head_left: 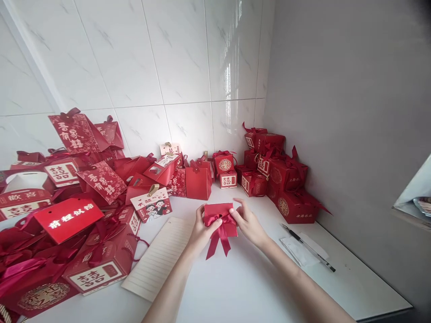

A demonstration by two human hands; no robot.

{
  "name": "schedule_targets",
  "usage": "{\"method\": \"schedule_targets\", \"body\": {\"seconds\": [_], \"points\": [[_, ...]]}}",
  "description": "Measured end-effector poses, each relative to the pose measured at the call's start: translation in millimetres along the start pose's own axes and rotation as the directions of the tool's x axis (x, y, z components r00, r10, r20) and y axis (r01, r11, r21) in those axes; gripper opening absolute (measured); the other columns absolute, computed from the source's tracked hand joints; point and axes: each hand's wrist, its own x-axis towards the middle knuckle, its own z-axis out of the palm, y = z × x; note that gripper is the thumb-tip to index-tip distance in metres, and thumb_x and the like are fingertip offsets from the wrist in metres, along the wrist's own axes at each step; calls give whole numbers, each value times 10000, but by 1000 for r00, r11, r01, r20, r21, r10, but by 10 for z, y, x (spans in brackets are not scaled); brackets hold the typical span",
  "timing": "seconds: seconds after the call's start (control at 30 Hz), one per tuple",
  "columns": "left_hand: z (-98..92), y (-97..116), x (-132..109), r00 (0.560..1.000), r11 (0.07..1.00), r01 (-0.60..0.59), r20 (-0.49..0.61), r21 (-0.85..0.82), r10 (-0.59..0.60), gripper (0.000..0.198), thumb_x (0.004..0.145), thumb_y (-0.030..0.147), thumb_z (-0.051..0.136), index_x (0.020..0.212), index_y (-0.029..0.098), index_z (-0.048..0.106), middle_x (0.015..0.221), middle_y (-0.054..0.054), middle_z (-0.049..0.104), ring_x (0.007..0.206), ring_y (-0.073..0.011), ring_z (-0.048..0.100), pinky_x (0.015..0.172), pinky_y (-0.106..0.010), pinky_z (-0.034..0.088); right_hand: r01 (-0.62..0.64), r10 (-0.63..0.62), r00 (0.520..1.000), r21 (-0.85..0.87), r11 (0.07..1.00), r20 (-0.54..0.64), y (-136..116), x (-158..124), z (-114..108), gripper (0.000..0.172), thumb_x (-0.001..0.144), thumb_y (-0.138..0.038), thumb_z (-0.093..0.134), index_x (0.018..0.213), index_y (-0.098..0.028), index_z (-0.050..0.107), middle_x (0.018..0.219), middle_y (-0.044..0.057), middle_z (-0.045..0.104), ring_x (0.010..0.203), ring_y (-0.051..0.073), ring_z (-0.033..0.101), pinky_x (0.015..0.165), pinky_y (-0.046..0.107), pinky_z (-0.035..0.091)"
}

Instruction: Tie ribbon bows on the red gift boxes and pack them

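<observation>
The small red card gift box (213, 209) is over the white tabletop (215, 287), two o'clock from the lined notepad (158, 260); the left hand (204, 233) grips its nine-o'clock side, thumb on the satin ribbon bow (222, 235), and the right hand (251, 224) pinches near two o'clock. It should be light, easily dented, its ribbon slippery; the folded side edges look safest to hold.

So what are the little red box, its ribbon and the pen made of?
The red box looks like stiff card with a smooth finish: its flat face has a straight, crisp edge. The ribbon seems to be satiny cloth, since its tails hang softly with a slight sheen. The pen is probably shiny plastic, with a black part and a clearer one.
</observation>
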Motion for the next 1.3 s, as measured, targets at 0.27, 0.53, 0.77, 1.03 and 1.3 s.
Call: {"method": "schedule_targets", "body": {"seconds": [0.27,0.53,0.77,1.03,1.3], "points": [[67,-28,18,994,1000,10,-106,25,-7,630,674,387,714,1130,220,313,1048,-60,614,967,-198,628,855,-335,476,-315,306,686,-110,943,659,-139,-205,-442,497,615,-628,701,712,-152,597,611,6,614,478,133,595,493,259,462],[73,-95,40,989,996,-30,-143,79,41,597,683,350,718,1111,229,320,1066,-69,616,966,-209,639,850,-357,485,-442,216,568,73,894,794,-21,-294,237,628,603,-780,574,636,-157,509,449,-52,509,370,109,546,398,219,395],[99,-30,19,988,995,13,-155,95,2,617,669,350,715,1118,217,314,1075,-76,597,987,-209,622,857,-342,473,-494,201,755,340,801,624,65,-346,549,652,532,-757,660,729,-152,518,583,-65,494,462,87,550,491,271,485],[100,-72,55,971,997,13,-239,79,7,635,609,351,741,1105,214,368,1045,-59,600,942,-194,626,833,-320,470,-543,211,723,353,762,658,85,-407,549,603,537,-682,729,664,-124,541,520,-35,527,425,100,548,408,247,443],[117,8,30,973,998,35,-232,54,-22,576,636,347,704,1093,221,377,983,-45,639,876,-191,648,787,-313,500,-529,226,714,299,794,663,127,-420,634,633,475,-716,724,633,-136,524,491,-38,511,401,91,517,371,213,390]]}}
